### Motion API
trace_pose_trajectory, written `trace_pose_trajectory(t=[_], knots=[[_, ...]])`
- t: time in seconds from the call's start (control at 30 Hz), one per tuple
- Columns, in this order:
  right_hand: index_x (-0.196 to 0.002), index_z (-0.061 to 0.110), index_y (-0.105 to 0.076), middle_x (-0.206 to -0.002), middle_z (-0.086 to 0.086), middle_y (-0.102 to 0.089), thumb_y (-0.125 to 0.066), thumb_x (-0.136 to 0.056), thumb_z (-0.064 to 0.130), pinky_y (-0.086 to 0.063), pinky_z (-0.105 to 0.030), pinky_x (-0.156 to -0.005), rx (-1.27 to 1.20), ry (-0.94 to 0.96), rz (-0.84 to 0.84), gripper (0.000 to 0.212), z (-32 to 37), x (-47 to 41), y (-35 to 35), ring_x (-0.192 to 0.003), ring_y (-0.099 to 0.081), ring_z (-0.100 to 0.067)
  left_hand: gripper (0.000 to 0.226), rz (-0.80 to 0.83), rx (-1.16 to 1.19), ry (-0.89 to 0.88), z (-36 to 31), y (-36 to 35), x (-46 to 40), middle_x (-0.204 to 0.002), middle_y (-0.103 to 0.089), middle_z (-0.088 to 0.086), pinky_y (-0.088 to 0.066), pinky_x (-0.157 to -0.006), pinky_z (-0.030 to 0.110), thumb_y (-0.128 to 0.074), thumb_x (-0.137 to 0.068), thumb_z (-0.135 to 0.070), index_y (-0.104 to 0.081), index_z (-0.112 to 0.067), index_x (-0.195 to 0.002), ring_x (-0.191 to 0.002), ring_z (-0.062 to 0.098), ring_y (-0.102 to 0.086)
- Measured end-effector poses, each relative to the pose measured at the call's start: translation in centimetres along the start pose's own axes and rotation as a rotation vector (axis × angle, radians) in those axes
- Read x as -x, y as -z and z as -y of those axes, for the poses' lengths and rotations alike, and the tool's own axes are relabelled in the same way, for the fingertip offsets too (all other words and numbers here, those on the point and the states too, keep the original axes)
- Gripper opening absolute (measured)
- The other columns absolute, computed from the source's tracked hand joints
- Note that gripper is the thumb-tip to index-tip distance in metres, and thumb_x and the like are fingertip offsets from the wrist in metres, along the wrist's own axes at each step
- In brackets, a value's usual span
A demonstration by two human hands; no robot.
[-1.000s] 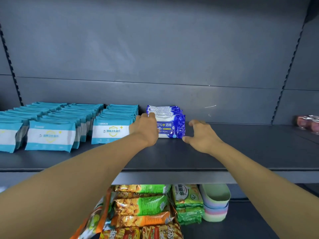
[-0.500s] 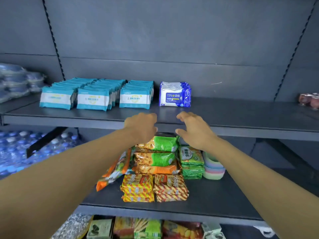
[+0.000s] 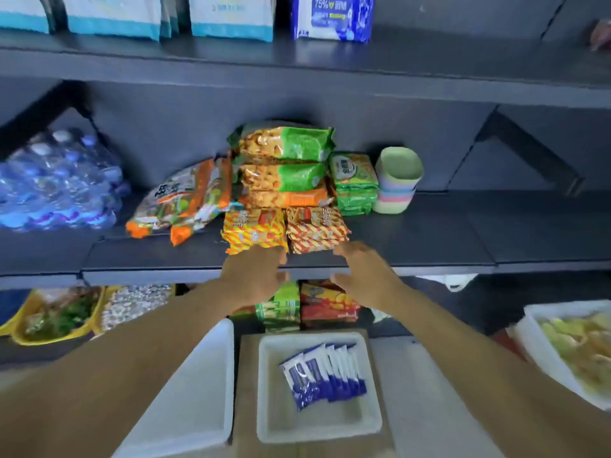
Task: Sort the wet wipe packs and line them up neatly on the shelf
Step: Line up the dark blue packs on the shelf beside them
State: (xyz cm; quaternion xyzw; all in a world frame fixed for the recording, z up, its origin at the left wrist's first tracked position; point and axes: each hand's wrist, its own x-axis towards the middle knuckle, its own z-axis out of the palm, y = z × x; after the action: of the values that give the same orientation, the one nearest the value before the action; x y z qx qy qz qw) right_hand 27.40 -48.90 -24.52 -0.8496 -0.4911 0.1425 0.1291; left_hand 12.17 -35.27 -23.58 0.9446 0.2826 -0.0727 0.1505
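Observation:
Several blue-and-white wet wipe packs (image 3: 325, 375) lie fanned in a white tray (image 3: 274, 421) at the bottom centre. On the top shelf (image 3: 429, 64) stands a blue pack stack (image 3: 332, 16), to the right of teal-and-white wipe packs (image 3: 231, 16). My left hand (image 3: 256, 276) and my right hand (image 3: 362, 276) hover side by side in front of the middle shelf edge, fingers loose, holding nothing, well above the tray.
The middle shelf (image 3: 463, 233) carries snack bags (image 3: 284, 180), stacked pastel cups (image 3: 398, 180) and wrapped water bottles (image 3: 56, 183). An empty white tray (image 3: 198, 391) sits left of the wipe tray. Another white tray with yellow-green packs (image 3: 575, 348) is at the right.
The view has swung down from the top shelf to the lower shelves and trays. Both hands have come down and back from the blue pack stack, empty.

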Motion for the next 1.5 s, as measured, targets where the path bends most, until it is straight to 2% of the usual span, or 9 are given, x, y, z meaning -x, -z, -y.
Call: trace_pose_trajectory(t=[0.3, 0.5, 0.6, 0.7, 0.97, 1.13, 1.27, 1.4, 1.5], knots=[[-0.127, 0.011, -0.049, -0.124, -0.01, -0.055, -0.054, -0.092, 0.022, -0.04, -0.033, -0.096, -0.049, -0.241, 0.224, 0.037, -5.2, 4.8, -17.2, -0.116, -0.05, -0.024, 0.031, 0.277, 0.022, -0.007, 4.0, -16.6, 0.9, -0.116, -0.059, 0.001, -0.047, -0.082, 0.034, -0.047, -0.096, -0.036, -0.048, -0.022, -0.124, -0.106, 0.024, -0.056], [-0.125, 0.011, -0.047, -0.119, -0.009, -0.056, -0.055, -0.09, 0.02, -0.042, -0.027, -0.078, -0.119, -0.352, 0.315, 0.036, -8.6, 5.3, -27.0, -0.108, -0.054, -0.025, 0.035, 0.356, 0.013, 0.005, 5.8, -25.2, 0.1, -0.114, -0.061, 0.0, -0.051, -0.079, 0.034, -0.049, -0.095, -0.031, -0.043, -0.022, -0.129, -0.103, 0.02, -0.058], [-0.117, 0.011, -0.048, -0.111, -0.008, -0.058, -0.057, -0.087, 0.02, -0.049, -0.032, -0.081, -0.15, -0.388, 0.345, 0.033, -10.5, 4.7, -32.0, -0.102, -0.057, -0.024, 0.041, 0.353, 0.024, 0.009, 6.4, -29.5, -1.4, -0.121, -0.059, 0.0, -0.048, -0.079, 0.033, -0.052, -0.094, -0.03, -0.039, -0.021, -0.133, -0.108, 0.019, -0.057], [-0.12, 0.012, -0.046, -0.113, -0.007, -0.058, -0.059, -0.086, 0.023, -0.052, -0.039, -0.084, -0.158, -0.429, 0.328, 0.038, -12.3, 4.4, -36.0, -0.105, -0.057, -0.024, 0.048, 0.358, 0.059, 0.0, 6.7, -33.9, -3.4, -0.124, -0.056, 0.001, -0.048, -0.081, 0.032, -0.056, -0.092, -0.029, -0.036, -0.02, -0.135, -0.112, 0.019, -0.055], [-0.124, 0.009, -0.048, -0.115, -0.008, -0.054, -0.056, -0.087, 0.011, -0.046, -0.03, -0.071, -0.243, -0.535, 0.178, 0.038, -17.0, 2.9, -41.5, -0.102, -0.055, -0.022, 0.059, 0.348, -0.016, -0.086, 6.2, -44.5, -9.5, -0.139, -0.038, 0.002, -0.045, -0.089, 0.037, -0.063, -0.086, -0.02, -0.035, -0.022, -0.138, -0.125, 0.022, -0.04], [-0.118, 0.007, -0.051, -0.113, -0.009, -0.055, -0.055, -0.087, 0.006, -0.051, -0.035, -0.075, -0.242, -0.534, 0.06, 0.032, -18.3, 2.4, -43.8, -0.102, -0.055, -0.024, 0.082, 0.3, -0.116, -0.108, 5.5, -48.7, -12.2, -0.149, -0.02, 0.005, -0.041, -0.095, 0.039, -0.072, -0.078, -0.017, -0.025, -0.025, -0.144, -0.133, 0.026, -0.028], [-0.12, 0.007, -0.052, -0.115, -0.01, -0.054, -0.055, -0.087, 0.003, -0.051, -0.035, -0.074, -0.245, -0.501, 0.003, 0.033, -18.8, 2.6, -44.8, -0.103, -0.055, -0.025, 0.094, 0.339, -0.172, -0.092, 5.6, -50.3, -13.7, -0.143, -0.027, 0.009, -0.043, -0.089, 0.041, -0.08, -0.072, -0.022, -0.02, -0.025, -0.144, -0.127, 0.029, -0.037], [-0.118, 0.005, -0.054, -0.114, -0.011, -0.054, -0.055, -0.086, 0.001, -0.042, -0.026, -0.07, -0.257, -0.489, -0.03, 0.032, -19.5, 3.0, -45.5, -0.102, -0.054, -0.026, 0.068, 0.301, -0.227, -0.062, 5.6, -50.3, -13.9, -0.123, -0.045, 0.01, -0.046, -0.078, 0.036, -0.073, -0.078, -0.018, -0.031, -0.014, -0.131, -0.112, 0.028, -0.053], [-0.115, 0.005, -0.053, -0.112, -0.011, -0.055, -0.056, -0.087, 0.002, -0.046, -0.028, -0.068, -0.257, -0.477, -0.05, 0.029, -19.6, 3.0, -45.8, -0.1, -0.056, -0.025, 0.033, 0.293, -0.259, -0.154, 5.9, -50.0, -14.0, -0.118, -0.056, 0.006, -0.045, -0.076, 0.032, -0.064, -0.086, -0.021, -0.049, -0.013, -0.114, -0.106, 0.024, -0.058]])
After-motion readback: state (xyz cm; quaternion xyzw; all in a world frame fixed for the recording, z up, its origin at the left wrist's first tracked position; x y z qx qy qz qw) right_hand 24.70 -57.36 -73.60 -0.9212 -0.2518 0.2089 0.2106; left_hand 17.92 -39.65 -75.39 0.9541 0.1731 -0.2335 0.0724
